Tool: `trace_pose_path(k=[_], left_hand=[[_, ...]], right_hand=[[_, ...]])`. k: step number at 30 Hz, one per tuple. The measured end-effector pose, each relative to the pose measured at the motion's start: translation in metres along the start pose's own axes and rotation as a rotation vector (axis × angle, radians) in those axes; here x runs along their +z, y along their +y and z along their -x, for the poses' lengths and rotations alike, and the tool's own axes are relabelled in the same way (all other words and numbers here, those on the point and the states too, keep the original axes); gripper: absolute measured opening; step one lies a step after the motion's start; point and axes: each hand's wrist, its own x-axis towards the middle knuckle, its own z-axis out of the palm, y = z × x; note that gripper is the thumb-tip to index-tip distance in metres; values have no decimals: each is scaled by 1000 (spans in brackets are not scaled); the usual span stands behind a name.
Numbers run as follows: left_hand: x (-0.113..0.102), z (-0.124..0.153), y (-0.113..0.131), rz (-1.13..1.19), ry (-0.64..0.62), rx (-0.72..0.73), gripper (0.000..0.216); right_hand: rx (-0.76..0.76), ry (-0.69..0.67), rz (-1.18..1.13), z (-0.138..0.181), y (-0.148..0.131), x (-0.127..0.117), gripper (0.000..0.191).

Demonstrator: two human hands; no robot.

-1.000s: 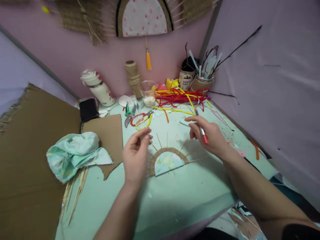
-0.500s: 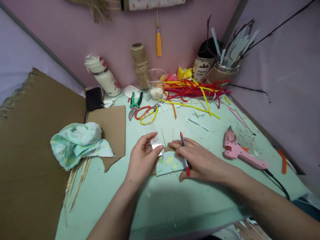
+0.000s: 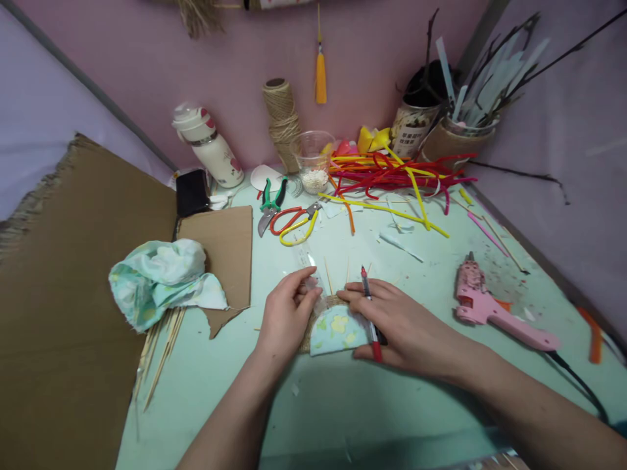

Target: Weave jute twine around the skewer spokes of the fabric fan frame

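Note:
My left hand (image 3: 289, 307) pinches a clear plastic ruler (image 3: 304, 258) between thumb and fingers; the ruler points away from me, its near end over the rim of a half-round piece. That piece has a floral mint-green cloth face (image 3: 337, 331) and a twine-wrapped border (image 3: 304, 341), and lies flat on the table. Several thin sticks (image 3: 328, 277) fan out beyond its curved edge. A red pen (image 3: 368, 297) is held in my right hand (image 3: 399, 323), tip pointing away, while those fingers also rest on the piece's right side.
A pink glue gun (image 3: 494, 310) with its cord lies at right. Pliers (image 3: 272, 202) and scissors (image 3: 296, 225) are beyond my hands, pipe cleaners (image 3: 392, 173) at the back. Bunched cloth (image 3: 157, 277), cardboard (image 3: 230, 254) and bamboo sticks (image 3: 164, 346) lie left.
The ruler has tilted, losing its bright glare, and now looks see-through. My view has shifted slightly; both hands stay about the half-round piece, the right one still with the pen.

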Motion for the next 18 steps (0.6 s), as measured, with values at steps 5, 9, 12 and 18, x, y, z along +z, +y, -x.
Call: trace_pose_path(k=[5, 9, 12, 18], left_hand=[[5, -1, -2, 122, -25, -19, 58], [7, -1, -3, 167, -16, -3, 61], [7, -1, -4, 202, 2, 16, 61], [7, -3, -3, 235, 21, 29, 59]], right_hand=[[26, 6, 22, 0, 0, 3, 63], [24, 4, 58, 0, -1, 3, 61], [22, 14, 71, 0, -3, 3, 60], [20, 41, 53, 0, -5, 4, 63]])
